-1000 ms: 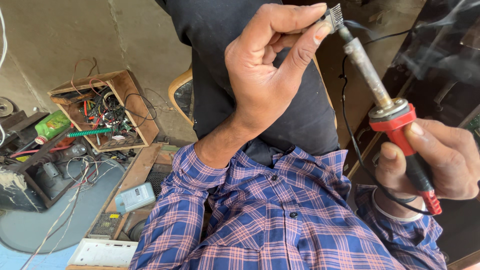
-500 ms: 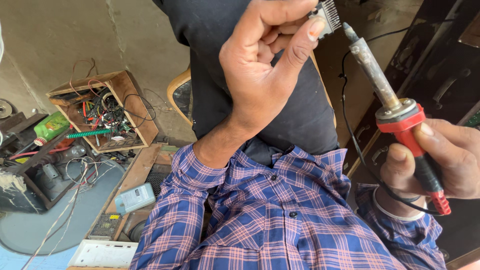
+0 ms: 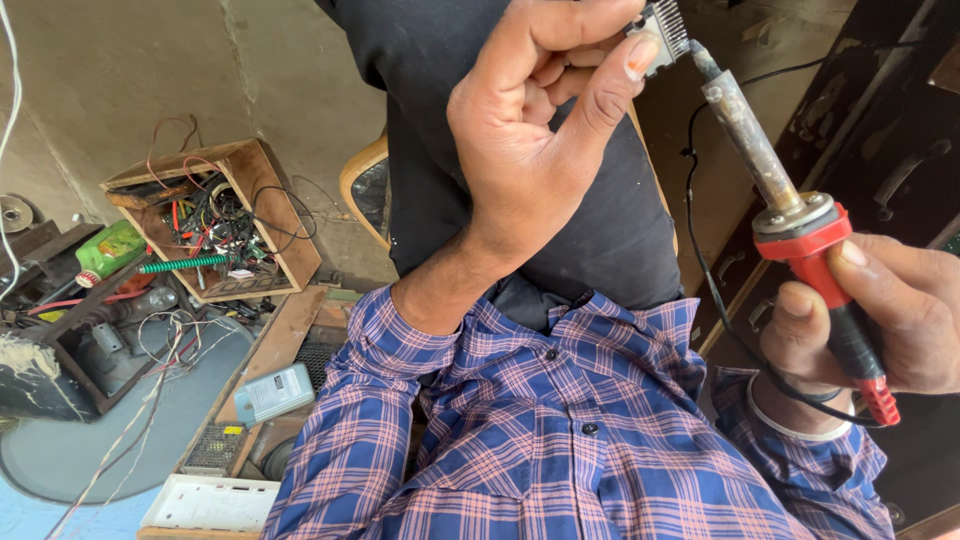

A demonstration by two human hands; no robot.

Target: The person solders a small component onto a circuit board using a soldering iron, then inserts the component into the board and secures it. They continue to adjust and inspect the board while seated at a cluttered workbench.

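Blue plaid shirt (image 3: 560,450) fills the bottom of the view, sleeves running up to both hands; right hand (image 3: 880,315) is wrapped tight around the red handle of a soldering iron (image 3: 800,230), fingers closed on the grip, black cord trailing down past the wrist; the iron's metal shaft angles up and left, tip touching or just beside the small metal part (image 3: 660,25) near the top edge; left hand (image 3: 540,130) is raised, thumb and fingers pinching that small finned part, pinch narrow and firm; behind the hands, dark trousers (image 3: 440,90) and a chair edge (image 3: 358,190); farther left on the floor, an open wooden box (image 3: 275,210) stuffed with tangled wires, a green bottle (image 3: 110,248), a white switch board (image 3: 200,505), a small grey-blue device (image 3: 272,392); dark cabinet (image 3: 890,110) at right.
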